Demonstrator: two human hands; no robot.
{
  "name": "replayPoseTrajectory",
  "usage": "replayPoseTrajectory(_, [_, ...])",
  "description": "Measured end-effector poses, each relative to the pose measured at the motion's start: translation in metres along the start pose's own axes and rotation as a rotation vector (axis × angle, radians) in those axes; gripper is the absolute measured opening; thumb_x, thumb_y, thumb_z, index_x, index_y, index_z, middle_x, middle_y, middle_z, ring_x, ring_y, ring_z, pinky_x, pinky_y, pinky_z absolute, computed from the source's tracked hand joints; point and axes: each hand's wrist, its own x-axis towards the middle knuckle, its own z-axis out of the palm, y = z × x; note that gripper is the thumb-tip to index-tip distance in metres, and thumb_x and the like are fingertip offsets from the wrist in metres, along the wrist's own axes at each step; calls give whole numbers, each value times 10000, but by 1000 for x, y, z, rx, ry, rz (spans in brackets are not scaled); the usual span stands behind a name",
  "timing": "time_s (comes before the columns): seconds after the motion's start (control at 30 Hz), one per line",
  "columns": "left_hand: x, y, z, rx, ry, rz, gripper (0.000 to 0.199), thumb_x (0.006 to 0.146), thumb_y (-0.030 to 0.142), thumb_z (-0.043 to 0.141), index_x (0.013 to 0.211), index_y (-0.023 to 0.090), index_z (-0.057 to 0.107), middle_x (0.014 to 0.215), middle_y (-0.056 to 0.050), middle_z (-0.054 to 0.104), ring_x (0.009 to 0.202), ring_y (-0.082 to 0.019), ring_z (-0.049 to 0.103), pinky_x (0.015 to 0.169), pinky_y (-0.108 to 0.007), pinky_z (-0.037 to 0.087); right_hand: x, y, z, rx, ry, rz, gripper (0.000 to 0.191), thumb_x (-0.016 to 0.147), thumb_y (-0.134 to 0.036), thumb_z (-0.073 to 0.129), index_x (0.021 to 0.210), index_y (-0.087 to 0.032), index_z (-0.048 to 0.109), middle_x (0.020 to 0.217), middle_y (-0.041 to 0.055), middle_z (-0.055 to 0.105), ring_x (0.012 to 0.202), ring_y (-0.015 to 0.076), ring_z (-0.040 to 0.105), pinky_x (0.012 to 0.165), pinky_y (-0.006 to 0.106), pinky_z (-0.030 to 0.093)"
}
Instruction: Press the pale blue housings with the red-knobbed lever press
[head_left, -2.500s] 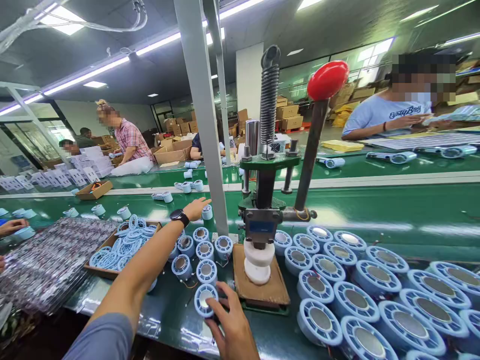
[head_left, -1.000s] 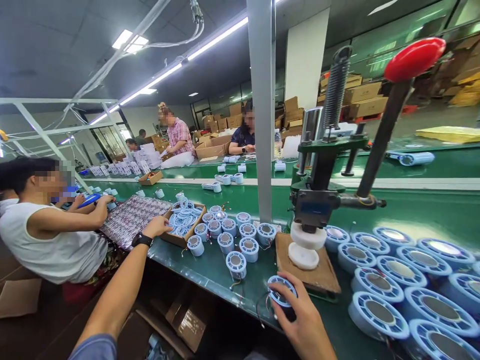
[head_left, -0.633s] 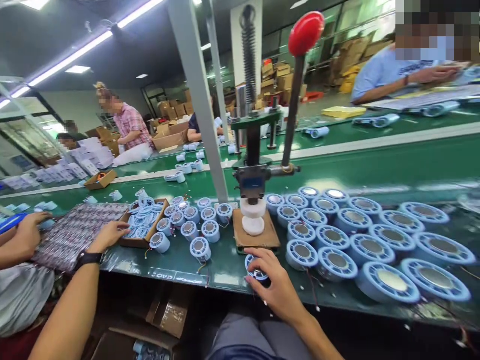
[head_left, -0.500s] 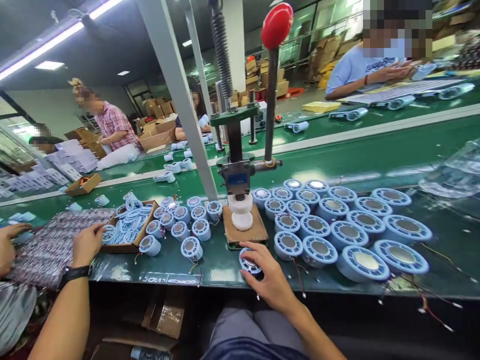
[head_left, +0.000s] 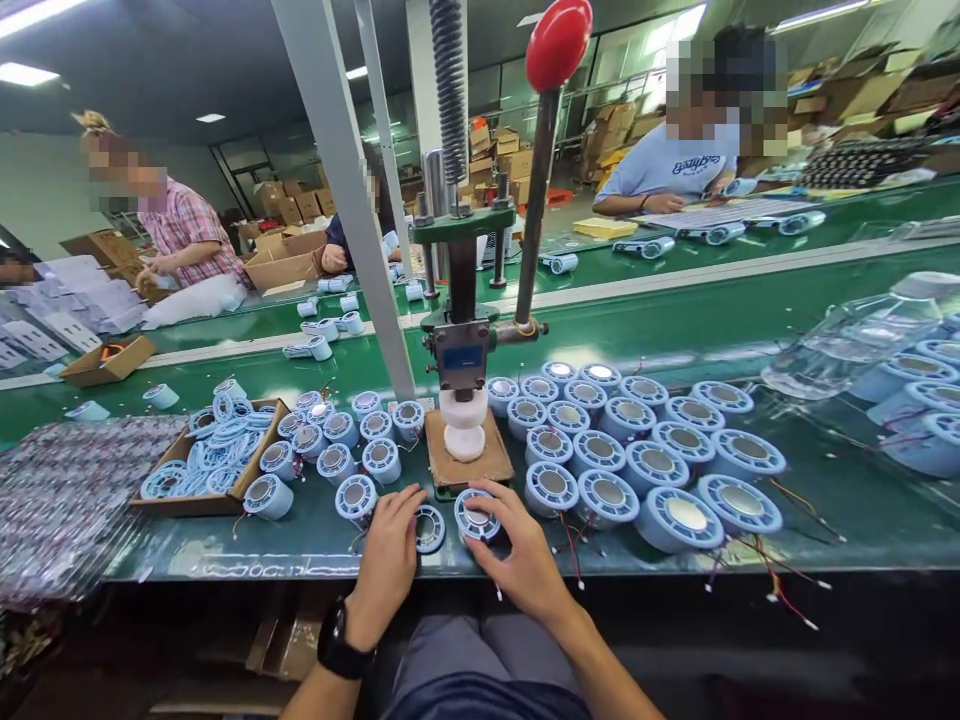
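My right hand [head_left: 517,550] curls its thumb and fingers around a light-blue round housing [head_left: 477,516] with a silvery disc in its top, at the front of the bench. Beside it, my left hand [head_left: 391,540] grips a flat light-blue plastic ring [head_left: 430,529] at its left edge; the dark bench shows through the ring's middle. Just behind both hands stands a hand press [head_left: 460,355] with a red-knobbed lever [head_left: 559,45] and white round press pads [head_left: 465,440] over a brown base plate [head_left: 499,462].
Rows of blue housings [head_left: 600,452] with trailing wires stand right of the press, and a smaller group [head_left: 339,430] on the left. A cardboard box [head_left: 259,470] holds many blue rings. A clear bottle [head_left: 847,335] lies at right. Co-workers [head_left: 187,225] sit across the green line.
My left hand has come from the box of rings to the bench front, bringing a ring beside the housing. My right hand stays around the housing. The view has turned right.
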Motion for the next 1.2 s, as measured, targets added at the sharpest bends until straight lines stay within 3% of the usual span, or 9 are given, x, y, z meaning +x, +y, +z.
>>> replayPoseTrajectory(0.1, [-4,-6,-15,-1,-143,23,410,958,179,427,1338,214,577,1385,-93,590,1274,-242,512,1090,-493,445,1,-2,0,-6,4,-4,253,809,-167,608,1055,-200,657,1251,95,594,1165,184,590,1007,310,507])
replayPoseTrajectory(0.2, [-9,-1,-27,-1,-315,49,568,879,144,550,1433,245,474,1475,-75,506,1350,-254,427,1136,-494,400,2,-3,1,-17,10,1,252,811,-183,613,1057,-200,663,1265,100,585,1167,191,595,1004,309,512])
replayPoseTrajectory(0.27, [-9,2,-28,6,-355,39,657,839,112,578,1465,249,429,1468,-74,509,1342,-260,419,1140,-501,390,2,-3,1,-21,9,5,257,808,-187,613,1059,-198,666,1259,103,586,1162,194,602,995,306,520])
replayPoseTrajectory(0.4, [-7,0,-19,44,-294,0,719,807,180,664,1478,228,411,1436,-100,531,1312,-299,431,1128,-552,377,-2,-3,-2,-26,0,2,291,816,-191,613,1105,-192,648,1242,101,607,1168,189,613,983,291,538])
replayPoseTrajectory(0.5, [-7,-1,-17,-3,-249,-14,656,812,184,665,1435,243,468,1395,-91,572,1284,-288,477,1107,-520,408,-10,-3,-5,-59,-1,3,364,817,-191,619,1181,-189,615,1242,94,624,1180,188,616,1008,297,535])
replayPoseTrajectory(0.67, [-6,20,-20,-199,-34,-124,707,823,264,701,1460,244,394,1323,-97,622,1183,-253,593,1044,-444,476,-20,-5,7,-77,10,62,529,803,-186,625,1324,-184,534,1262,84,631,1160,187,637,1017,303,541])
replayPoseTrajectory(0.87, [6,51,-15,-159,-100,-75,718,723,100,711,1387,262,491,1292,-72,633,1214,-278,564,1067,-473,456,-17,-5,32,-12,11,66,707,734,-85,531,1429,-173,435,1323,101,594,1180,189,631,1039,317,528])
replayPoseTrajectory(1.03, [4,49,-8,-183,-42,-190,715,698,70,689,1363,254,501,1327,-67,613,1239,-272,563,1080,-463,452,-18,-3,33,-26,15,62,730,742,-94,542,1449,-188,387,1315,93,602,1198,186,622,1041,310,522])
replayPoseTrajectory(1.2, [1,49,-11,-251,-82,-194,692,724,61,653,1367,270,505,1345,-58,609,1268,-263,539,1095,-457,436,-19,-4,31,-18,-10,99,790,751,-94,557,1493,-203,307,1326,87,596,1217,182,611,1044,299,515])
